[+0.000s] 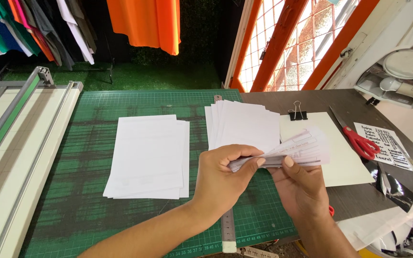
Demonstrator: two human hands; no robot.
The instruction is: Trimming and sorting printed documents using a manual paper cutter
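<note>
Both hands share one fanned stack of paper slips (288, 150): left hand (221, 177) grip pinching its near end, right hand (302, 188) pinching beneath, keeping edges splayed above the green cutting mat (96, 200).

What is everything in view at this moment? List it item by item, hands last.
cutting mat: one, green, centre of table
paper stack: one, white, on the mat, left of the hands
fanned sheets: one pile, white, upper mat edge
clipped sheet: one, cream, right, under a black binder clip
scissors: one, red handles, right of the clipped sheet
steel ruler: one, grey, along the mat's right edge
paper trimmer: one, white and green, far left
hanging garments: several, orange and mixed colours, top
slips bundle: one, white, fanned in both hands
left hand: grip on the bundle
right hand: grip on the bundle
</note>
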